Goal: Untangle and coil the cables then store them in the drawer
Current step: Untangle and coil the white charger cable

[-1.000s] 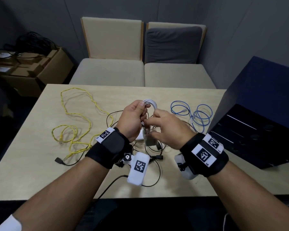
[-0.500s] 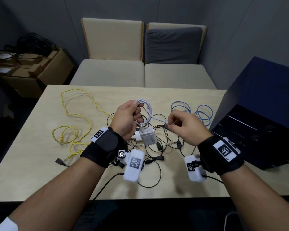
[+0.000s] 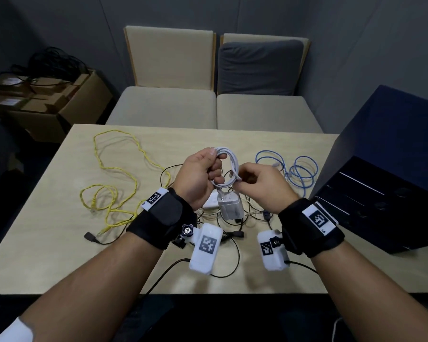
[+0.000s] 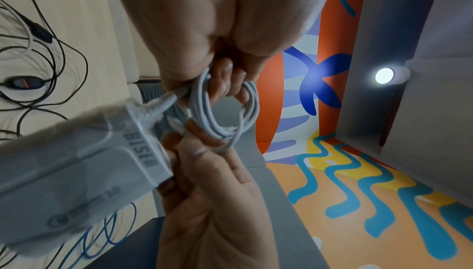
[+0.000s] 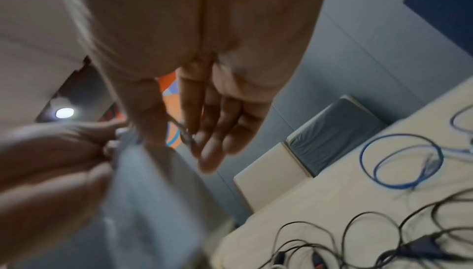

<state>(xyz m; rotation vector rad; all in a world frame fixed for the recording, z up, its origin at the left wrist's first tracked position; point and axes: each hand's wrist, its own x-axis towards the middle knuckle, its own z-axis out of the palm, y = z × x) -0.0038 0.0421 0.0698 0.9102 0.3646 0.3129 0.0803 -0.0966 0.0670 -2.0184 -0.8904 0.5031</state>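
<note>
Head view: at the centre of the frame, above a pale wooden table (image 3: pixel 47 243), the left hand (image 3: pixel 198 176) grips a small coil of white cable (image 3: pixel 229 169), fingers curled through its loops. The right hand (image 3: pixel 265 188) meets the coil's lower right and pinches the strand there. A white charger block (image 3: pixel 230 207) hangs just below the coil. On the table, a yellow cable (image 3: pixel 124 169) sprawls at left, a blue cable (image 3: pixel 297 174) loops at right, and thin black cables (image 3: pixel 232 255) tangle beneath the hands. A dark blue cabinet (image 3: pixel 393 169) fills the right edge. Left wrist view: the left hand at top holds the coil mid-frame, the right hand pinches it from below, and the charger block blurs at lower left. Right wrist view (badly blurred): the right thumb and fingertips close on a thin strand at centre, and the blue cable lies at right.
</note>
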